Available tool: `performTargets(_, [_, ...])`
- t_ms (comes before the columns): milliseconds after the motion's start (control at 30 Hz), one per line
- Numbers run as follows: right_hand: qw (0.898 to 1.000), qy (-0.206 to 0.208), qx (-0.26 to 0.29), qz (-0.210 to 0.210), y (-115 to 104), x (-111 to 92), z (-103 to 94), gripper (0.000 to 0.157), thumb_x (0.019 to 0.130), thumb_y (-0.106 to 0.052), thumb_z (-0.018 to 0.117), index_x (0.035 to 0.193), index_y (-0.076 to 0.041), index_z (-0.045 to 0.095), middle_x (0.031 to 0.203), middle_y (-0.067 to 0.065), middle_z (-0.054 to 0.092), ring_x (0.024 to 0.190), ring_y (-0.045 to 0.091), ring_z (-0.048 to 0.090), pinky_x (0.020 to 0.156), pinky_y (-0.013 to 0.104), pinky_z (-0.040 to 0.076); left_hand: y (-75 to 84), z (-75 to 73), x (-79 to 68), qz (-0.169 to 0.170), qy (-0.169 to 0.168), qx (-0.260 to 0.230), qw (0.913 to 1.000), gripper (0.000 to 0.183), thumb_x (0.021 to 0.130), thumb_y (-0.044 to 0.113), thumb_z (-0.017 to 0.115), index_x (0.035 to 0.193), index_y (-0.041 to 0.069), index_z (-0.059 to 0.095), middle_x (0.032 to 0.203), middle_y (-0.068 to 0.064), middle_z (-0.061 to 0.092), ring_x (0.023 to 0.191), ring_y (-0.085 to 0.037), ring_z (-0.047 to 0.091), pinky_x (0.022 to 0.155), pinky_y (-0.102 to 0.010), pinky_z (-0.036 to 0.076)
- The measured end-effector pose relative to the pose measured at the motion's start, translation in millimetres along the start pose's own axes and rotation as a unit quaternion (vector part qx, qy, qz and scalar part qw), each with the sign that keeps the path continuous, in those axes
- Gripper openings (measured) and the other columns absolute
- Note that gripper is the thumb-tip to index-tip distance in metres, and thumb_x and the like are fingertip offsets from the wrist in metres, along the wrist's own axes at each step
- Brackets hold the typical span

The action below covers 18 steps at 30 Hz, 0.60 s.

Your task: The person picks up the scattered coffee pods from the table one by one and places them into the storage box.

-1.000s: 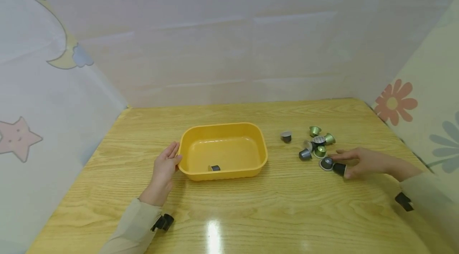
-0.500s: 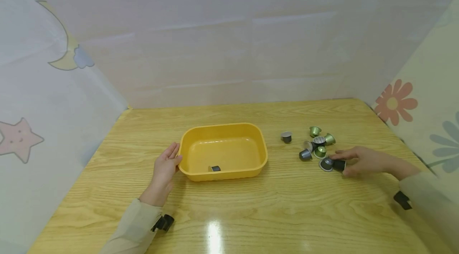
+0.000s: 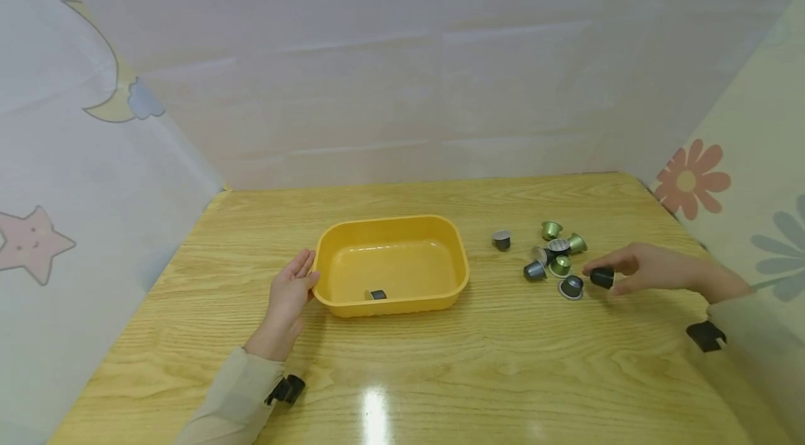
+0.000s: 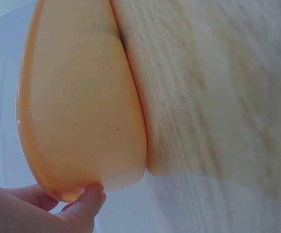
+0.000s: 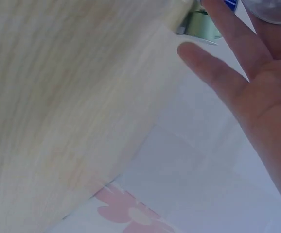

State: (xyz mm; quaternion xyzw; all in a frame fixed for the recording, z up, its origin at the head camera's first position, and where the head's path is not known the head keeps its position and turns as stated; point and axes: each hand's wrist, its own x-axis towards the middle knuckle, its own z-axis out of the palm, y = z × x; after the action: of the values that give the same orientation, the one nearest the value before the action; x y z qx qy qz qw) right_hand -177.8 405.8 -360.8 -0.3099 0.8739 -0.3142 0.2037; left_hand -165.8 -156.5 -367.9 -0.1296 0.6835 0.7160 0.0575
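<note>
My left hand (image 3: 288,297) holds the left end of a yellow plastic basin (image 3: 462,284); in the left wrist view the thumb (image 4: 89,199) lies against its wall and a finger is at the rim. One dark coffee capsule (image 3: 377,295) lies inside the basin near its front wall. On the right, my right hand (image 3: 666,270) holds a black coffee capsule (image 3: 602,277) at its fingers, over the table beside the other capsules. The right wrist view catches this capsule's round silvery lid (image 5: 274,8) at the top edge, partly cut off.
Several green and dark capsules (image 3: 561,265) cluster left of my right hand. A dark capsule with its lid on (image 3: 571,286) is nearest to that hand, and a lone one (image 3: 502,240) stands nearer the basin. Fabric walls (image 3: 409,117) border the wooden table (image 3: 440,375).
My right hand has lifted the black capsule from beside the dark one and moved slightly back and to the right with it. The left hand and basin have stayed in place.
</note>
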Motion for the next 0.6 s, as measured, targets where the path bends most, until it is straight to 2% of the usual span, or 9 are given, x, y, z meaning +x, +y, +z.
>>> performTargets(67, [1.0,0.0,0.011,0.001,-4.4,0.7,-2.5,0.044,0.093,-0.007,0.066,0.134,0.003,0.056,0.13,-0.01,0.06,0.117,-0.014,0.039,0.085,0.019,0.047,0.0,-0.1,0.1,-0.001,-0.001,0.001,1.0,0.056,0.102,-0.001,0.04,0.154,0.003,0.019,0.159,-0.009,0.022,0.144,-0.022,0.023,0.111,-0.041,0.03])
performTargets(167, [1.0,0.005,0.024,0.005,-12.1,2.6,-5.2,0.044,0.093,-0.007,0.065,0.135,0.001,0.055,0.129,-0.018,0.057,0.106,-0.011,0.048,0.076,0.021,0.048,0.0,-0.2,-0.2,-0.001,-0.001,0.0,1.0,0.056,0.102,-0.001,0.04,0.154,0.003,0.019,0.159,-0.01,0.022,0.144,-0.023,0.023,0.111,-0.041,0.03])
performTargets(233, [0.999,0.008,0.035,-0.002,-17.5,4.9,-6.6,0.044,0.093,-0.005,0.064,0.136,0.0,0.055,0.124,-0.02,0.059,0.086,-0.008,0.051,0.065,0.023,0.047,-0.1,-0.2,-0.3,-0.001,-0.001,-0.003,1.0,0.057,0.102,-0.001,0.04,0.154,0.003,0.018,0.158,-0.01,0.022,0.144,-0.023,0.023,0.111,-0.041,0.029])
performTargets(267, [0.999,0.01,0.041,-0.006,-20.1,6.3,-7.0,0.045,0.093,-0.004,0.064,0.136,-0.001,0.055,0.123,-0.021,0.059,0.076,-0.006,0.049,0.06,0.025,0.046,0.0,-0.1,-0.3,0.0,-0.002,-0.005,1.0,0.057,0.102,-0.001,0.041,0.154,0.003,0.018,0.158,-0.01,0.022,0.144,-0.023,0.023,0.111,-0.041,0.029])
performTargets(333, [0.998,0.013,0.051,-0.018,-25.8,9.6,-7.7,0.045,0.093,-0.002,0.064,0.137,-0.001,0.055,0.122,-0.02,0.06,0.067,-0.002,0.047,0.056,0.028,0.045,-0.2,0.0,-0.1,-0.001,-0.002,-0.008,1.0,0.057,0.102,-0.002,0.041,0.155,0.003,0.018,0.158,-0.01,0.022,0.144,-0.023,0.023,0.111,-0.042,0.029])
performTargets(400, [0.998,0.014,0.056,-0.024,-31.7,13.3,-8.1,0.046,0.092,-0.002,0.064,0.137,-0.003,0.055,0.118,-0.019,0.062,0.061,0.001,0.044,0.054,0.03,0.045,-0.2,0.1,-0.1,0.0,-0.002,-0.009,1.0,0.057,0.102,-0.001,0.041,0.155,0.003,0.018,0.158,-0.01,0.022,0.144,-0.023,0.023,0.111,-0.042,0.029])
performTargets(433, [0.998,0.015,0.056,-0.026,-34.6,15.3,-8.3,0.046,0.092,-0.002,0.064,0.137,-0.004,0.056,0.108,-0.019,0.063,0.059,0.003,0.044,0.053,0.03,0.044,-0.2,0.1,-0.1,0.0,-0.003,-0.009,1.0,0.057,0.102,-0.001,0.041,0.155,0.003,0.018,0.158,-0.01,0.022,0.144,-0.023,0.023,0.111,-0.042,0.029])
performTargets(467, [0.998,0.015,0.057,-0.026,-37.7,17.5,-8.5,0.046,0.092,-0.003,0.064,0.137,-0.006,0.056,0.105,-0.018,0.063,0.059,0.005,0.044,0.054,0.031,0.044,-0.2,0.1,-0.1,0.0,-0.003,-0.008,1.0,0.057,0.102,-0.001,0.041,0.155,0.003,0.018,0.158,-0.01,0.022,0.144,-0.023,0.023,0.111,-0.042,0.029])
performTargets(600, [0.998,0.018,0.058,-0.022,-48.2,26.6,-9.7,0.047,0.092,-0.005,0.066,0.137,-0.015,0.058,0.09,-0.009,0.061,0.052,0.011,0.036,0.05,0.033,0.041,-0.1,0.4,-0.3,0.0,-0.001,-0.007,1.0,0.057,0.102,-0.001,0.041,0.155,0.003,0.018,0.158,-0.01,0.022,0.144,-0.024,0.024,0.111,-0.042,0.029])
